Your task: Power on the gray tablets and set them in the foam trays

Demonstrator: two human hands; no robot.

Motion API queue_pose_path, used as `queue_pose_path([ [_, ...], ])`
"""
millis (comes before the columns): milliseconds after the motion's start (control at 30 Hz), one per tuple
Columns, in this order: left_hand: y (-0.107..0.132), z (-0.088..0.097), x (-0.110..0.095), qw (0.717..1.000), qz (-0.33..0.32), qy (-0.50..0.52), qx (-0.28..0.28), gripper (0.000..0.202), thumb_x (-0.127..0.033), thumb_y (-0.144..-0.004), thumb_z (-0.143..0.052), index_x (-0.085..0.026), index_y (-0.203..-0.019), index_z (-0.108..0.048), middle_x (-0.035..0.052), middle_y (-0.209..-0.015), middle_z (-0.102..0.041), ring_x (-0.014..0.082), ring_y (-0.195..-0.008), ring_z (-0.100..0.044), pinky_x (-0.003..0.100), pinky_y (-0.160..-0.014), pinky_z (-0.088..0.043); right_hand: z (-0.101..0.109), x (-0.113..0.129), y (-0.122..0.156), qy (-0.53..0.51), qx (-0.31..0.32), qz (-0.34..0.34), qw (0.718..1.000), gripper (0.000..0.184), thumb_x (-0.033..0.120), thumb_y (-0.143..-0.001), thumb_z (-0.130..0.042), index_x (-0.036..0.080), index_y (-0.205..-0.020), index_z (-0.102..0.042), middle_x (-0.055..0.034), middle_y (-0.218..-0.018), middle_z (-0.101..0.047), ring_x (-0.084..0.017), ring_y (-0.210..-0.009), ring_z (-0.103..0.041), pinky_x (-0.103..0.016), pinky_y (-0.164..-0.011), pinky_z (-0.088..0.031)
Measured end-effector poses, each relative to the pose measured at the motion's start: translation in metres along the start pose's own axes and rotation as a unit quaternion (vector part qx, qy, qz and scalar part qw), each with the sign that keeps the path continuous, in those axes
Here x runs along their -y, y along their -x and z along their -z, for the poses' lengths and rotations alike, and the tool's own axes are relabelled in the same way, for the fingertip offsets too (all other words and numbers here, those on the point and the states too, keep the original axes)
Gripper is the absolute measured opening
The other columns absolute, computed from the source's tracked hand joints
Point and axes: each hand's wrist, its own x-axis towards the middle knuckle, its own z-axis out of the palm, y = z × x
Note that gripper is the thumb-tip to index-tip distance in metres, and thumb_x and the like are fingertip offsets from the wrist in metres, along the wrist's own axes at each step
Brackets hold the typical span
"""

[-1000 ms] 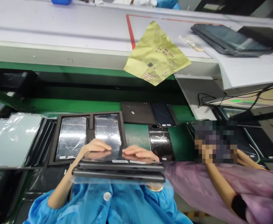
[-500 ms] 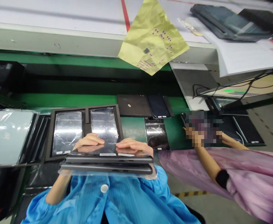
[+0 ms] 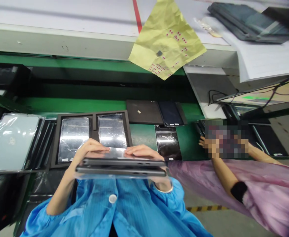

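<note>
One silver laptop in clear wrap lies at the far left edge of the green belt. Just beside it on the belt stands a black tray with two compartments, and each one holds a flat piece covered in shiny film.

In front of the tray's near edge, the left hand grips the left end of the stack. Its fingers curl over the top, and the thumb is hidden below. The stack is two thin dark grey devices, one lying flat on the other, held level and close to the blue smock. Only their long edges show well: they are smooth with rounded corners and have small dark slots. The top face is glossy and reflects light. A thin clear sheet sticks out under the lower device.

The right hand holds the right end, with its fingers flat and close together on the top face and a bangle at the wrist below.

Further right on the belt lie three dark panels, near each other. Above them a creased yellow paper hangs over the front edge of the white bench. At the right, another person in a pink sleeve reaches toward the belt.
</note>
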Motion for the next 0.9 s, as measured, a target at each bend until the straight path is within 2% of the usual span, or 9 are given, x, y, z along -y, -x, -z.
queue_pose_path([
  [100,-0.005,0.015,-0.021,0.982,-0.062,-0.147,0.101,0.032,-0.028,-0.096,-0.066,-0.026,-0.128,-0.069,0.0079,-0.11,-0.082,0.0254,-0.095,-0.076,0.035,-0.083,-0.059,0.016,0.002,0.002,0.069,0.029,-0.026,0.997,0.057,0.039,-0.091,-0.08,0.033,-0.143,-0.06,-0.0089,-0.125,-0.078,-0.028,-0.113,-0.077,-0.047,-0.098,-0.064],
  [200,-0.009,0.02,-0.03,0.934,-0.064,-0.3,0.184,0.034,-0.019,-0.1,-0.057,-0.026,-0.132,-0.065,0.0052,-0.108,-0.08,0.022,-0.086,-0.073,0.031,-0.078,-0.054,0.015,-0.016,-0.001,0.174,0.077,0.037,0.981,0.074,0.038,-0.086,-0.085,0.031,-0.152,-0.052,-0.0122,-0.136,-0.072,-0.029,-0.126,-0.07,-0.049,-0.106,-0.06],
  [300,-0.007,0.019,-0.023,0.9,-0.048,-0.354,0.25,0.031,-0.02,-0.101,-0.053,-0.024,-0.131,-0.064,0.0052,-0.102,-0.079,0.022,-0.08,-0.071,0.031,-0.075,-0.051,-0.006,-0.045,-0.004,0.219,0.11,0.113,0.963,0.058,0.029,-0.097,-0.073,0.028,-0.151,-0.052,-0.0127,-0.13,-0.072,-0.024,-0.12,-0.072,-0.04,-0.099,-0.064],
  [467,0.007,0.023,-0.024,0.921,-0.013,-0.318,0.224,0.035,-0.026,-0.103,-0.054,-0.024,-0.137,-0.06,0.0061,-0.109,-0.079,0.0219,-0.086,-0.074,0.032,-0.079,-0.054,-0.036,-0.053,-0.004,0.205,0.05,0.172,0.962,0.042,0.018,-0.101,-0.064,0.027,-0.142,-0.059,-0.0099,-0.112,-0.076,-0.022,-0.096,-0.078,-0.037,-0.081,-0.069],
  [567,0.018,0.029,-0.037,0.937,-0.023,-0.313,0.154,0.032,-0.033,-0.098,-0.067,-0.028,-0.129,-0.066,0.0032,-0.104,-0.079,0.0224,-0.088,-0.074,0.034,-0.086,-0.056,-0.036,-0.025,-0.009,0.195,0.052,0.186,0.962,0.043,0.013,-0.099,-0.064,0.025,-0.14,-0.063,-0.0107,-0.109,-0.077,-0.025,-0.098,-0.079,-0.042,-0.081,-0.07],
  [667,0.027,0.032,-0.031,0.955,-0.045,-0.277,-0.09,0.06,-0.05,-0.073,-0.091,-0.03,-0.125,-0.068,0.0051,-0.115,-0.075,0.0287,-0.105,-0.072,0.042,-0.098,-0.057,-0.029,0.004,-0.016,0.201,0.029,0.203,0.958,0.045,0.008,-0.096,-0.065,0.023,-0.139,-0.065,-0.0097,-0.105,-0.075,-0.025,-0.1,-0.078,-0.042,-0.083,-0.072],
  [767,0.032,0.024,-0.003,0.958,0.006,-0.037,-0.284,0.089,-0.071,-0.06,-0.09,-0.031,-0.134,-0.06,0.0091,-0.136,-0.066,0.0318,-0.118,-0.07,0.046,-0.101,-0.059,-0.023,0.023,-0.023,0.222,-0.007,0.232,0.947,0.048,0.005,-0.095,-0.066,0.023,-0.139,-0.065,-0.0087,-0.102,-0.073,-0.025,-0.099,-0.078,-0.042,-0.079,-0.074],
  [833,0.033,0.014,0.014,0.948,0.069,0.108,-0.29,0.092,-0.076,-0.058,-0.087,-0.027,-0.131,-0.06,0.01,-0.126,-0.071,0.0282,-0.1,-0.076,0.041,-0.086,-0.063,-0.021,0.03,-0.027,0.227,-0.028,0.235,0.945,0.045,0.007,-0.096,-0.065,0.024,-0.138,-0.066,-0.0082,-0.101,-0.073,-0.026,-0.097,-0.078,-0.043,-0.077,-0.074],
  [900,0.032,0.004,0.021,0.942,0.123,0.155,-0.27,0.082,-0.072,-0.052,-0.093,-0.021,-0.111,-0.068,0.0058,-0.095,-0.076,0.0206,-0.072,-0.073,0.032,-0.066,-0.061,-0.019,0.036,-0.029,0.233,-0.046,0.223,0.945,0.041,0.011,-0.098,-0.064,0.025,-0.137,-0.067,-0.0073,-0.1,-0.072,-0.024,-0.094,-0.078,-0.043,-0.077,-0.074],
])
